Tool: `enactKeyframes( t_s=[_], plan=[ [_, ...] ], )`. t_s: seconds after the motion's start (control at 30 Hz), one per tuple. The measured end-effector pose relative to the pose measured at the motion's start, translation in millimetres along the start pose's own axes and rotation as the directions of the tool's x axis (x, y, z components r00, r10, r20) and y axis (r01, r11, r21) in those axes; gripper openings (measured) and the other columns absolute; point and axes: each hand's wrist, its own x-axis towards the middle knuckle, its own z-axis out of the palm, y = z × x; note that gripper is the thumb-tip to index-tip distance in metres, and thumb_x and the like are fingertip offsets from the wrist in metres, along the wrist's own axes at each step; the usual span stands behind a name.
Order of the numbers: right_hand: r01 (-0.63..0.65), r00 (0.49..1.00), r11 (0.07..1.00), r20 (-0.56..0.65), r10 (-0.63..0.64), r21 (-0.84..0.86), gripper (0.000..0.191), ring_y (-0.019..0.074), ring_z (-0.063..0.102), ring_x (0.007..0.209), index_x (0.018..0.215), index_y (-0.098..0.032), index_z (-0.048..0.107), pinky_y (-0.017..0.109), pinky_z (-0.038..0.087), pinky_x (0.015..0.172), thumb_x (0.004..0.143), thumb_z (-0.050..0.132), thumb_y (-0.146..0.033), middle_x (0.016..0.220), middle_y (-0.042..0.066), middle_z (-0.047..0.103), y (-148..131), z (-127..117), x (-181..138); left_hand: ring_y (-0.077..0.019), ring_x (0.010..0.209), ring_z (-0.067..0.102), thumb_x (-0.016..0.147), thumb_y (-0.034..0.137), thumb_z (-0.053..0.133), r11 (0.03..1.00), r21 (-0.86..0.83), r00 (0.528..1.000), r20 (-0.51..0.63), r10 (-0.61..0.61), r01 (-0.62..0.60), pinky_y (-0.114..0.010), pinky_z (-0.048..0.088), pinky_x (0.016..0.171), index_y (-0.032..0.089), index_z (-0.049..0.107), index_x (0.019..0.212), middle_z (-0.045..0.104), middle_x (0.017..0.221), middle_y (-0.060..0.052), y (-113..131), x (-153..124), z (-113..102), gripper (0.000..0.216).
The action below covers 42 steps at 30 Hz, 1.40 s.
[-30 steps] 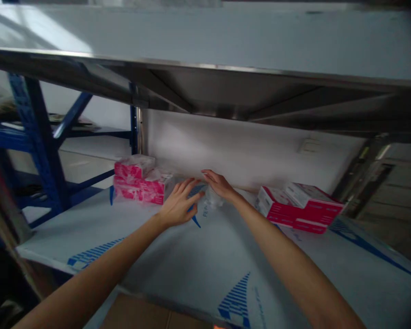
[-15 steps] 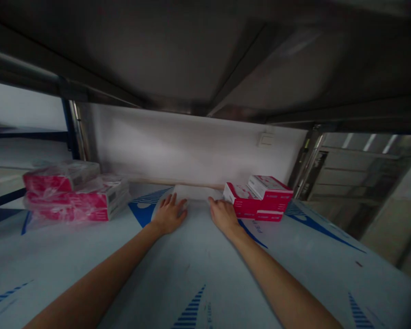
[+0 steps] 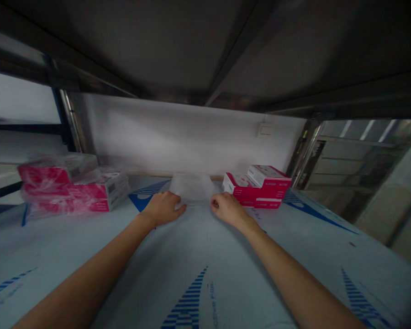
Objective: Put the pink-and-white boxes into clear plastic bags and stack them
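A translucent white plastic bag (image 3: 193, 185) lies at the back of the film-covered surface, its far part raised a little against the wall. On its left edge rests my left hand (image 3: 162, 208); the thumb stands apart from the bent fingers, whose tips are partly hidden. My right hand (image 3: 226, 206) is closed in a pinch at the bag's near right edge. Just beyond the right hand sits a stack of pink-and-white boxes (image 3: 260, 189). Farther left, more pink-and-white boxes (image 3: 71, 189) are wrapped in clear plastic.
A dark metal shelf (image 3: 178, 50) hangs low overhead. Metal posts stand at the back left (image 3: 71, 121) and back right (image 3: 306, 153). A white wall (image 3: 178, 137) with a light switch (image 3: 265, 130) closes off the back. Blue-printed protective film (image 3: 150, 283) covers the surface.
The plastic bag's far part has come up and shows larger between my hands. My left fingers have bent from spread; my right fingers have curled into a pinch. The view has tilted slightly.
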Motion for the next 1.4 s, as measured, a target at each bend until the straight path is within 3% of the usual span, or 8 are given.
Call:
enactKeyframes(
  t_s=[0.27,0.53,0.73,0.9,1.03,1.17,1.3,1.4],
  plan=[
    [-0.054,0.988,0.998,-0.144,0.059,0.040,0.051,0.0249,0.071,0.097,0.134,-0.024,0.062,0.037,0.053,0.087,0.089,0.041,-0.010,0.112,0.011,0.075,6,-19,-1,-0.0283,0.092,0.069,0.093,0.017,0.044,0.999,0.037,0.996,-0.086,0.019,-0.015,-0.042,0.054,0.087,0.020,0.071,0.099,0.069,0.094,-0.012,4,9,-3,0.028],
    [0.106,0.985,0.992,-0.140,-0.095,0.069,0.053,0.0207,0.059,0.128,0.111,-0.018,0.073,0.036,0.044,0.113,0.075,0.042,0.004,0.138,0.007,0.064,13,-22,1,-0.0318,0.109,0.064,0.075,-0.005,0.050,0.992,0.104,0.991,-0.103,0.084,-0.073,-0.046,0.053,0.092,0.030,0.058,0.137,0.057,0.134,-0.013,2,13,7,0.071],
    [0.077,0.987,0.995,-0.146,-0.067,0.064,0.032,0.0233,0.067,0.102,0.088,-0.016,0.076,0.039,0.050,0.099,0.082,0.047,-0.007,0.097,0.009,0.075,7,-22,1,-0.0331,0.117,0.055,0.077,-0.006,0.043,0.982,0.158,0.984,-0.122,0.126,-0.106,-0.048,0.048,0.097,0.022,0.073,0.110,0.069,0.115,-0.012,2,17,-3,0.053],
    [0.117,0.977,0.991,-0.186,-0.102,0.068,0.023,0.0194,0.066,0.090,0.092,-0.016,0.076,0.034,0.052,0.087,0.090,0.056,-0.025,0.094,0.007,0.072,6,-22,2,-0.0354,0.113,0.056,0.086,0.011,0.051,0.973,0.183,0.973,-0.161,0.168,-0.138,-0.051,0.046,0.099,0.016,0.075,0.089,0.069,0.099,-0.016,11,16,-12,0.025],
    [0.193,0.974,0.981,-0.127,-0.189,0.021,0.030,0.0190,0.067,0.094,0.104,-0.018,0.076,0.034,0.053,0.085,0.090,0.050,-0.011,0.108,0.010,0.070,10,-24,0,-0.0295,0.098,0.065,0.091,0.015,0.048,0.969,0.197,0.969,-0.168,0.180,-0.146,-0.047,0.050,0.094,0.016,0.071,0.111,0.070,0.099,-0.013,17,12,-14,0.031],
    [0.161,0.984,0.974,-0.053,-0.171,-0.162,0.050,0.0260,0.070,0.099,0.124,-0.022,0.069,0.041,0.054,0.081,0.082,0.049,-0.003,0.139,0.012,0.062,7,-28,-7,-0.0246,0.086,0.069,0.093,0.008,0.043,0.967,0.233,0.976,-0.162,0.147,-0.107,-0.039,0.057,0.078,0.025,0.047,0.145,0.069,0.108,-0.009,18,10,-17,0.055],
    [0.052,0.993,0.972,-0.094,-0.075,-0.228,0.043,0.0286,0.071,0.090,0.120,-0.020,0.071,0.042,0.052,0.073,0.084,0.049,-0.009,0.118,0.012,0.073,3,-29,-8,-0.0239,0.099,0.068,0.085,-0.004,0.045,0.951,0.275,0.970,-0.154,0.190,-0.143,-0.036,0.058,0.075,0.029,0.055,0.137,0.045,0.150,-0.012,17,11,-21,0.062],
    [0.018,0.992,0.979,-0.122,-0.044,-0.201,0.033,0.0265,0.070,0.087,0.108,-0.021,0.075,0.039,0.050,0.071,0.086,0.052,-0.013,0.104,0.011,0.076,3,-29,-6,-0.0294,0.115,0.059,0.084,-0.004,0.048,0.932,0.306,0.961,-0.134,0.243,-0.193,-0.042,0.056,0.088,0.019,0.071,0.109,0.058,0.135,-0.013,17,11,-21,0.041]
  ],
)
